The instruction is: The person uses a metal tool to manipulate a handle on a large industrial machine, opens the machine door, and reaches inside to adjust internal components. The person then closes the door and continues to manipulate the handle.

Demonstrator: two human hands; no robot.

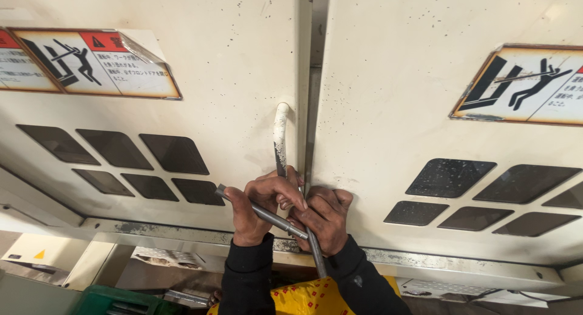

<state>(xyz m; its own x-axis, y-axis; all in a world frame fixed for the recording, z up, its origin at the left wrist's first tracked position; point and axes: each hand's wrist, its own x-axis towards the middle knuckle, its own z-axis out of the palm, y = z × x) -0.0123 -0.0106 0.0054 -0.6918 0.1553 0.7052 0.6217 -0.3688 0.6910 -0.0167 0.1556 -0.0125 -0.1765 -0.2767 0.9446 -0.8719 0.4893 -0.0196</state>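
Left hand [258,209] clenched on steel rod [261,213], right hand [325,218] gripping door handle [280,139]; risks slipping, pinching fingers near the seam.

There are two hands, a left hand [258,209] and a right hand [325,218]. There are two metal rods [267,216]. There is one white door handle [280,136]. There are two big white doors [388,78]. There are two warning stickers [91,63], one on the left and one on the right. The left door has six dark vent holes [173,154]. The right door shows six dark vent holes too.
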